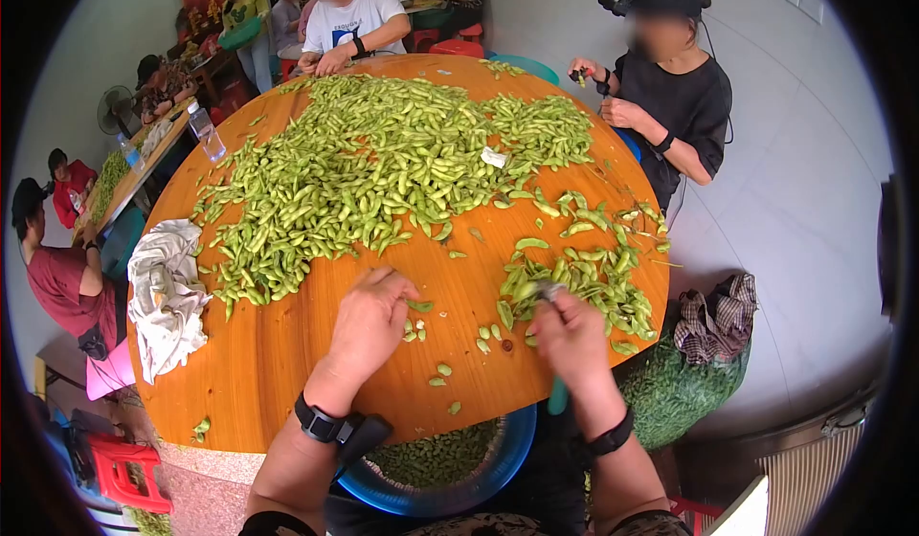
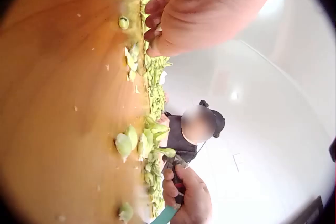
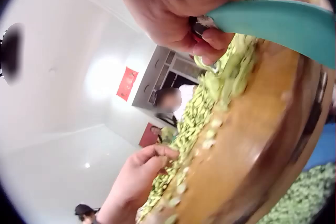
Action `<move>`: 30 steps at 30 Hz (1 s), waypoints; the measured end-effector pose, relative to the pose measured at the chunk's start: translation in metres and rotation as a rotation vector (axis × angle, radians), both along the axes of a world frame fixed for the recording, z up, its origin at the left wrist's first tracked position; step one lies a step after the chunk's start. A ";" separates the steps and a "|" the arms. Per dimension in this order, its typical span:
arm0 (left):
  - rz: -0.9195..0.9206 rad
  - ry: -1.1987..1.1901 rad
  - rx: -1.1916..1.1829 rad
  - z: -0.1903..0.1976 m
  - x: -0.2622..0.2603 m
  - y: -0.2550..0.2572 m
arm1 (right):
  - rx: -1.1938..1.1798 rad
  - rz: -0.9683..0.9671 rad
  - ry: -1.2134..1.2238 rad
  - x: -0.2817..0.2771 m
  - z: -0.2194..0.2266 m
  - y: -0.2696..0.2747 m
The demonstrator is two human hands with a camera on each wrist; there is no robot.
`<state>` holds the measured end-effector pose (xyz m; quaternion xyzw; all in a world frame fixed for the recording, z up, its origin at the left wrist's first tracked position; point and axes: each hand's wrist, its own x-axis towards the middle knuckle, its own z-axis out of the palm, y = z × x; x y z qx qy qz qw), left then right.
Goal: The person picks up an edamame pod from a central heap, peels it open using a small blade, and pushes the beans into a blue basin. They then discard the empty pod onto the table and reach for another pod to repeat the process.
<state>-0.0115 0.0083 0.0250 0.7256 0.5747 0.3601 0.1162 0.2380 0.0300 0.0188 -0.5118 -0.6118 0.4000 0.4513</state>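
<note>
Blue basin (image 1: 512,455) sits nearest me, under table (image 1: 287,364) edge. My left hand (image 1: 371,321) rests on wood, fingers curled, pinching pod (image 1: 419,305) at fingertips beside loose beans (image 1: 414,328). My right hand (image 1: 570,330) grips teal-handled scissors (image 1: 550,292) at small pod pile (image 1: 593,278).

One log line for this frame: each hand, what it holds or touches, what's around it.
left hand: rests on table, beside pod pile | right hand: grips teal-handled tool at trimmed pods | blue basin below edge
</note>
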 end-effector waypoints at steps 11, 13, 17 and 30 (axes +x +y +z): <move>0.016 0.253 0.048 -0.008 0.001 0.004 | 0.117 -0.055 -0.101 0.032 -0.021 -0.003; -0.008 -0.092 -0.078 -0.006 0.013 0.001 | 0.140 0.054 -0.038 0.010 0.003 -0.016; -0.247 -0.346 -0.183 0.002 0.053 -0.012 | -0.053 0.173 0.032 -0.014 0.006 -0.021; -0.004 0.260 -0.040 0.017 0.001 -0.047 | 0.258 0.163 -0.240 0.012 0.016 -0.007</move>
